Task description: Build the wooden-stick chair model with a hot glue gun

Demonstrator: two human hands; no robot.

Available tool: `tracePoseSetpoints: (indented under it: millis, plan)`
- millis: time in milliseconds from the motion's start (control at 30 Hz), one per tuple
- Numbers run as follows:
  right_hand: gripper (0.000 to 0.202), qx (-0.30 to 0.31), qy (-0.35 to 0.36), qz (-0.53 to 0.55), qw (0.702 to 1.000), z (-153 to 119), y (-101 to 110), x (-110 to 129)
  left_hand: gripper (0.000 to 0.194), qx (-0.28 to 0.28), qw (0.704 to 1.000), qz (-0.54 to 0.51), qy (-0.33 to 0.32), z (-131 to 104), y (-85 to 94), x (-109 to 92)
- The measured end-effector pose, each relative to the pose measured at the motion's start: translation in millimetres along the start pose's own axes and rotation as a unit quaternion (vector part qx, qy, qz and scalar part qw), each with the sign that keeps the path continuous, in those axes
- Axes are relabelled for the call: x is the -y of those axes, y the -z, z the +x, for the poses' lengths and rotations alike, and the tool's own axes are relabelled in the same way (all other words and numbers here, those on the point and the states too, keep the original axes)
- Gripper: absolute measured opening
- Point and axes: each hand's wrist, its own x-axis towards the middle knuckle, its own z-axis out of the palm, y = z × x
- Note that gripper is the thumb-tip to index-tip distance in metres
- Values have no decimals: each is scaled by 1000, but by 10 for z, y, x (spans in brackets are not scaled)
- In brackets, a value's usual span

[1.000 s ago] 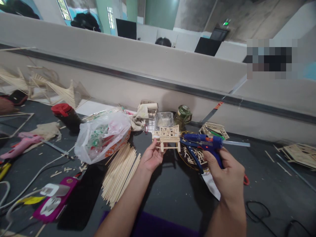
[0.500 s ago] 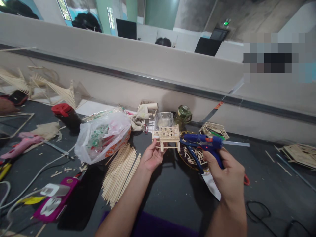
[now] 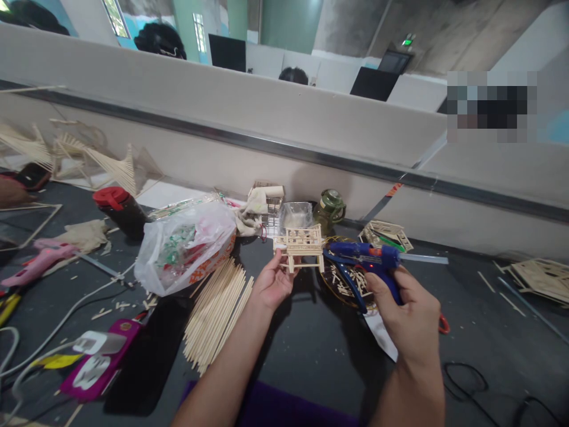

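Note:
Between the fingers of my left hand (image 3: 275, 284) is a small wooden stick model (image 3: 304, 249), shaped like a little bench with legs and a railed back, held up above the table. My right hand (image 3: 406, 308) is wrapped around the handle of a blue glue gun (image 3: 377, 258), which has a clear glue stick (image 3: 424, 259) poking out of its rear. The gun's nozzle points left at the model's right side; whether it touches cannot be made out. Under the gun lie a dish of short stick pieces (image 3: 349, 281) and blue-handled pliers (image 3: 351, 287).
A bundle of long wooden sticks (image 3: 217, 314) lies beside my left forearm, near a stuffed plastic bag (image 3: 186, 243). Farther left are a dark bottle with a red lid (image 3: 122, 210), a pink glue gun (image 3: 38, 261), a black phone (image 3: 144, 362) and a purple power strip (image 3: 102, 356). Behind stands a green bottle (image 3: 329, 210).
Both hands, the model and the glue gun are almost where they were. The model has shifted very slightly left.

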Motion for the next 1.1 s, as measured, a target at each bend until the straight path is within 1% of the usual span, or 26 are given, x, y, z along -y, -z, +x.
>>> tracePoseSetpoints:
  millis: [133,367,700,1100]
  plan:
    - [33,6,2,3,1000,4,-2,0,31,5,1000,1,4,5,8,-2]
    - [29,4,7,2,1000,11,5,19,28,-11,1000,0,-3,-15,-23,4]
    - [33,18,-23,10,1000,1,15,9,29,-23,1000,11,-7,-57,-82,12]
    - [32,24,-25,8,999,-4,7,19,28,-13,1000,-7,-7,-32,-44,-5]
